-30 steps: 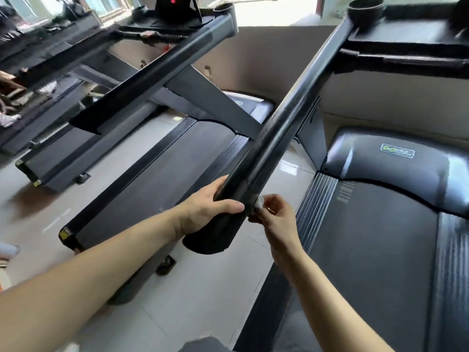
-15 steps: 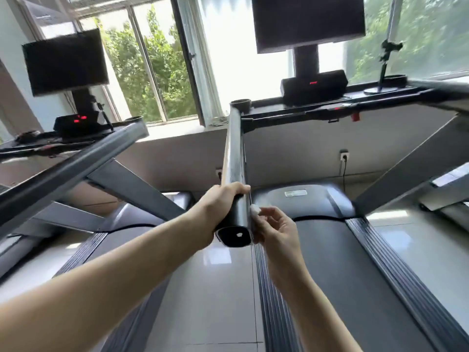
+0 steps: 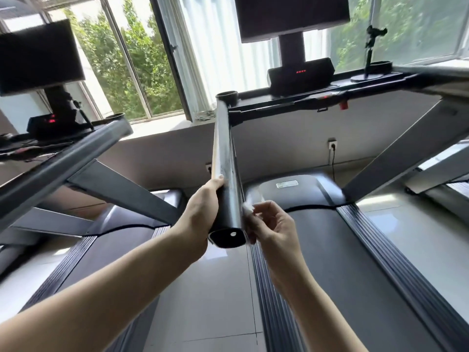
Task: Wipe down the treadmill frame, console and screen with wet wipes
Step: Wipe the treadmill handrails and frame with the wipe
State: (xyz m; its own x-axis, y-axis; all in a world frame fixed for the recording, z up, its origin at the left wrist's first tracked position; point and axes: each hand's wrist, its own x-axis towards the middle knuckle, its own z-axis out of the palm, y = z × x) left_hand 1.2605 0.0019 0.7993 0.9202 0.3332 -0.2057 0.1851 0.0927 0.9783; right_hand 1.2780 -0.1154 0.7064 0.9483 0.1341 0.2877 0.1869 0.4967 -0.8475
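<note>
The treadmill's dark left handrail (image 3: 224, 153) runs from the console (image 3: 299, 77) toward me, and its open end is at centre frame. My left hand (image 3: 200, 214) grips the rail near that end from the left side. My right hand (image 3: 274, 227) pinches a small white wet wipe (image 3: 251, 203) against the rail's right side. Above the console stands the black screen (image 3: 291, 16). The running belt (image 3: 337, 262) lies below my right arm.
A second treadmill stands on the left with its own rail (image 3: 63, 161), console (image 3: 50, 123) and screen (image 3: 38, 54). A phone stand (image 3: 370, 54) sits on the console's right. Windows fill the back wall; a wall socket (image 3: 332, 143) with a cord is below. Tiled floor (image 3: 210, 301) lies between the machines.
The view has lifted from the belts and floor up to the consoles and windows. My left hand stays gripped on the rail's end while my right hand with the wipe has shifted a little along the rail's side.
</note>
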